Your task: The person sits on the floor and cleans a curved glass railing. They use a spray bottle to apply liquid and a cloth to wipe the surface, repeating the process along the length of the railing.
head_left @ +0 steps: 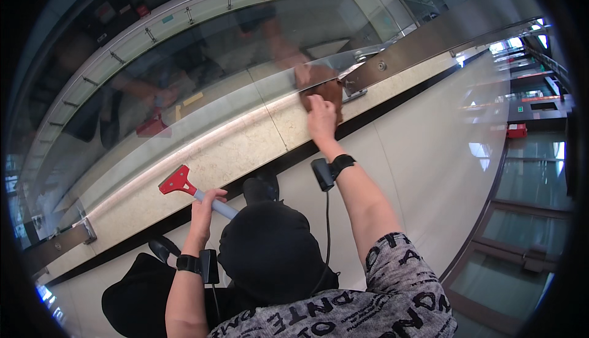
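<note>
My left hand is closed around the grey handle of a scraper with a red head, which lies over the pale stone ledge. At the upper right, my right hand grips a brown cloth and presses it against the lower part of a glass panel, beside the end of a metal rail. The cloth hangs down over the edge of the stone ledge. Both hands and the red scraper head are mirrored in the glass. My fingertips are partly sunk in the cloth.
A broad metal rail runs along the glass to the upper right; a shorter metal piece stands at the lower left. Below the ledge run a dark strip and a glossy tiled floor. Framed glass panes stand at the far right.
</note>
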`<state>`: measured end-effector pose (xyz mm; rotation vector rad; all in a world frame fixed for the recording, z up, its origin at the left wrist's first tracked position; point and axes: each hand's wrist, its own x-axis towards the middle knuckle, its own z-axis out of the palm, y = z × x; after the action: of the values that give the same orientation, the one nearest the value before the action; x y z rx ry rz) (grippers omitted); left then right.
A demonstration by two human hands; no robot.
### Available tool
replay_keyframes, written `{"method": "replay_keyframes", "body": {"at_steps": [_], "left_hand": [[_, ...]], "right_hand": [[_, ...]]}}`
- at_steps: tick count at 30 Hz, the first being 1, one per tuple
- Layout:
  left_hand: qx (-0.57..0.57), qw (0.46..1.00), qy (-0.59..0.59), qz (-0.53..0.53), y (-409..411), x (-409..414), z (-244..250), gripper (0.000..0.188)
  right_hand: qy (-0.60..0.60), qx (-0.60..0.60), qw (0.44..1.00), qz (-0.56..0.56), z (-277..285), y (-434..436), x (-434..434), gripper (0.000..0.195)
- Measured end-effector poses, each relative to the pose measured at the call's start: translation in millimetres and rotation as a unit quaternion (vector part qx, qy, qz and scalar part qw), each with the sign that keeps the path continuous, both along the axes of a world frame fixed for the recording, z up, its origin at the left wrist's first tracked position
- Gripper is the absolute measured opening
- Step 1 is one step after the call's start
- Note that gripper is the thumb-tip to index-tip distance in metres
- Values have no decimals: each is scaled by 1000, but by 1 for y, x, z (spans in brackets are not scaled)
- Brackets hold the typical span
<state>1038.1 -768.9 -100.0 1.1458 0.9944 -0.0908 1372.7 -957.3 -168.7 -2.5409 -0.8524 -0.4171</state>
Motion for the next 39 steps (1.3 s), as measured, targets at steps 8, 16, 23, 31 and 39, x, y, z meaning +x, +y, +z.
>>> {"method": "replay_keyframes", "body": {"at_steps": [8,16,23,31,39], "left_hand": [[14,1000,-6,22,-4,-7,1,40],[0,997,-6,82,-11,-10,6,39],[24,990,-32,138,-16,-15,10,38],[1,976,-11,218,-30,-27,8,37],[29,970,-14,242,-52,-46,1,42]], "right_hand": [[29,-6,981,193,4,8,-10,36],[57,45,948,310,-1,64,-62,36],[20,16,987,161,-15,23,-8,34],[141,24,890,432,-1,76,-93,39],[81,-56,940,326,21,-20,4,45]]}}
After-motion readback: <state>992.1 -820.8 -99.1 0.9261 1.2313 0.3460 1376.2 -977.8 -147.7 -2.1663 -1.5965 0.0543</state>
